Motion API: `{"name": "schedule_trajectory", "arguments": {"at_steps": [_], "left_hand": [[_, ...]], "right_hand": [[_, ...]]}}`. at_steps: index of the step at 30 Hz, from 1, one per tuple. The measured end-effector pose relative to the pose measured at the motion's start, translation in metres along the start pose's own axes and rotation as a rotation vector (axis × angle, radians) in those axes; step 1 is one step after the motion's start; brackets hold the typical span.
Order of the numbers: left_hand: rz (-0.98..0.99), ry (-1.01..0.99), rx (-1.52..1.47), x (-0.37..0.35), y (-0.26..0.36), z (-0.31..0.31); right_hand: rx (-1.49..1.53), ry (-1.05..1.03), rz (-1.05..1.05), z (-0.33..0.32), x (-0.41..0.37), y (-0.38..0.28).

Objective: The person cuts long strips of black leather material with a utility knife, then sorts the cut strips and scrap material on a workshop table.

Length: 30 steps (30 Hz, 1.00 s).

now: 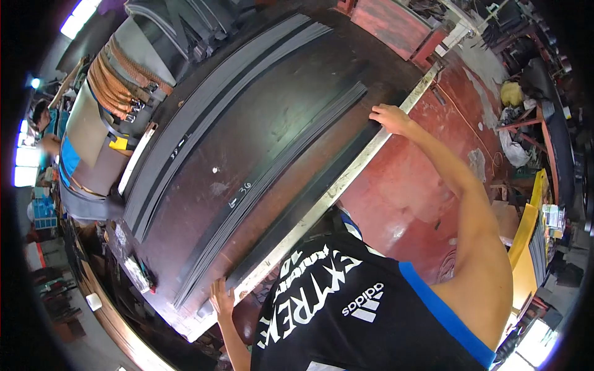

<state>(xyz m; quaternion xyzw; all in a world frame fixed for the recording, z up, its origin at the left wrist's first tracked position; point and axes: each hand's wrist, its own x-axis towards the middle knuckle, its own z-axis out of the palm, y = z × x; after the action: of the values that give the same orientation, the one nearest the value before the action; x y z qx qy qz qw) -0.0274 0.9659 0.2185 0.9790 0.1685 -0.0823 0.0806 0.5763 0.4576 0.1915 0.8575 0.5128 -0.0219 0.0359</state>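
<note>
The person is leaning over a big dark table (272, 123), and both hands are resting on a long pale bar (337, 185) that is lying along the near edge of the table.

The right hand (388, 117) is reaching out to the far end of the bar. Its fingers are bending down over the bar and over the end of a wide black strip (303, 207) that is lying just beside it. I cannot tell if the fingers are closing around anything or only pressing down. The left hand (221, 298) is lying open at the near end, with the fingers spread flat. It is touching the table edge beside the bar and is holding nothing.

The black strip is running the whole length between the two hands, touching the bar on the table side. Next to it a bundle of thin strips (260, 185) is lying in a long curve, and a second bundle (204, 117) is lying farther away. A chalk mark (240, 193) is showing on the table between the bundles.

Judging from this, a good part of the work is done, because many strips are lying ready in the bundles. The strip at the bar seems to be the one in hand, and it is only being held in line. No knife or other tool is showing in either hand.

Beyond the table, brown belts (114, 80) are lying in a pile, and another person (43, 117) is standing well apart at the left. A red floor (421, 173) is showing under the right arm.
</note>
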Motion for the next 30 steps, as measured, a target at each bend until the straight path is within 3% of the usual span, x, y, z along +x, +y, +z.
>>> {"name": "schedule_trajectory", "arguments": {"at_steps": [4, 10, 14, 15, 19, 20, 22, 25, 26, 27, 30], "left_hand": [[-0.032, -0.039, 0.015, 0.009, 0.013, 0.008], [-0.044, -0.119, 0.047, 0.016, 0.013, 0.007], [-0.037, -0.137, 0.044, 0.019, 0.021, 0.008], [-0.051, -0.152, 0.058, 0.02, 0.027, 0.007], [-0.094, -0.12, 0.072, 0.021, 0.047, 0.012], [-0.078, -0.123, 0.091, 0.02, 0.05, 0.018], [-0.2, -0.116, 0.165, 0.019, 0.051, 0.026], [-0.246, -0.207, 0.177, 0.041, 0.076, 0.025], [-0.244, -0.252, 0.145, 0.062, 0.104, 0.02], [-0.247, -0.256, 0.152, 0.079, 0.129, 0.017], [-0.061, -0.177, 0.119, 0.119, 0.185, 0.013]], "right_hand": [[-0.072, -0.023, 0.086, 0.0, -0.002, 0.009], [-0.178, 0.038, -0.023, 0.005, -0.005, 0.018], [-0.182, -0.023, 0.029, 0.007, -0.011, 0.026], [-0.244, 0.078, -0.032, 0.009, -0.014, 0.031], [-0.077, 0.096, -0.088, 0.009, -0.014, 0.048], [-0.057, 0.226, -0.158, 0.033, -0.015, 0.061], [-0.089, 0.269, -0.199, 0.042, -0.014, 0.063], [0.073, 0.267, -0.164, 0.039, -0.013, 0.061], [0.119, 0.432, -0.183, 0.051, -0.012, 0.064], [0.162, 0.418, -0.185, 0.058, -0.01, 0.066], [0.181, 0.341, -0.211, 0.052, 0.0, 0.071]]}}
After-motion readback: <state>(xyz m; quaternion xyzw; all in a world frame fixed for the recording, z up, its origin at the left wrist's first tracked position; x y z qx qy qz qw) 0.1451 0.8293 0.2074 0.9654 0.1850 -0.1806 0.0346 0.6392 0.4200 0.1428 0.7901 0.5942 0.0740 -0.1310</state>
